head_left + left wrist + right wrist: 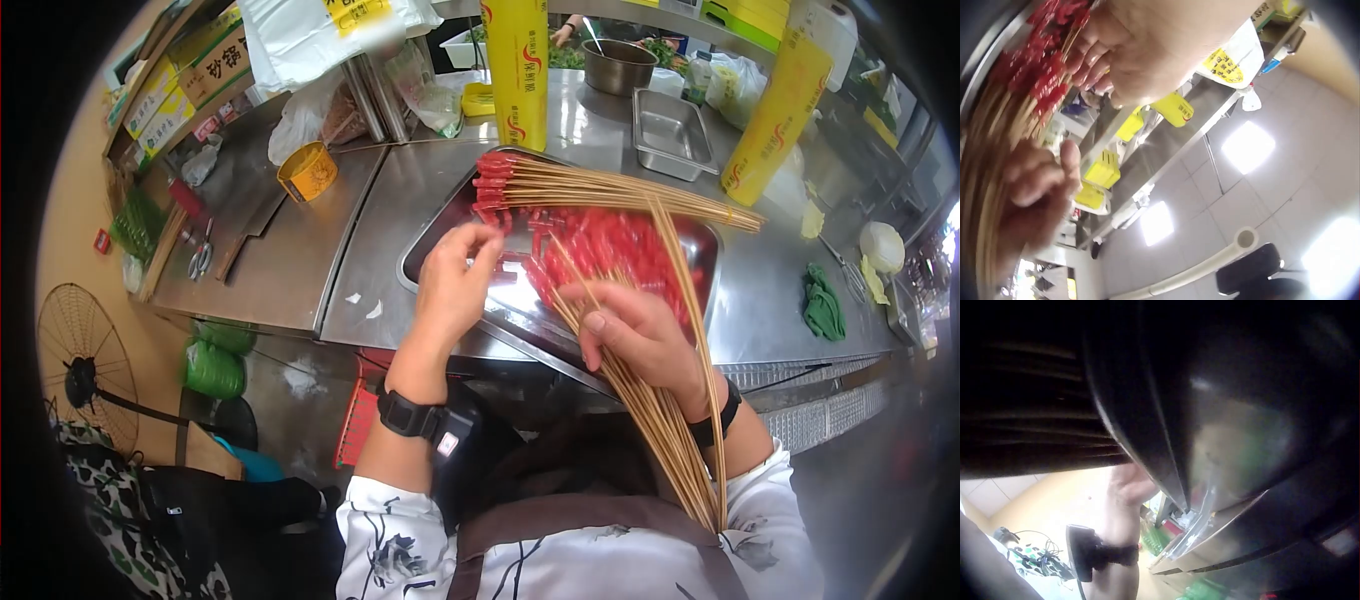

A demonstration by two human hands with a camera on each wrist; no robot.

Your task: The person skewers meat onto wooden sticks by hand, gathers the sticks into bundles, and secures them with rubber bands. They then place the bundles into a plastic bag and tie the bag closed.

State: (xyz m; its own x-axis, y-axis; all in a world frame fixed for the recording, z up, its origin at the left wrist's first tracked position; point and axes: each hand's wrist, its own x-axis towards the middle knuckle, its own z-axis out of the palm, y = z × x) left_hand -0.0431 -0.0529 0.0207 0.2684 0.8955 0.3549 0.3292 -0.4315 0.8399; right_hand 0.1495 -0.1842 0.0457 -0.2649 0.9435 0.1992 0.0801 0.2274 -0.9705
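Observation:
In the head view my left hand (460,280) hovers over the left part of a metal tray (412,262), its fingers loosely bent beside red meat pieces. No object shows between its thumb and fingertips. My right hand (640,335) curls around thin wooden skewers (650,405), whose bundle runs down past the wrist toward the apron. Red meat (600,240) covers the upper ends of these skewers, inside the tray. Across the tray's far side lies another row of meat skewers (620,190), points to the right. Dark cloth and tray metal hide the right hand's fingers in the right wrist view.
Two yellow film boxes (517,75) (780,115) stand behind the tray, with a steel pan (672,130) between them. At left are a yellow tape roll (307,172), a cleaver (245,240) and scissors (201,252). A green cloth (824,302) lies right of the tray.

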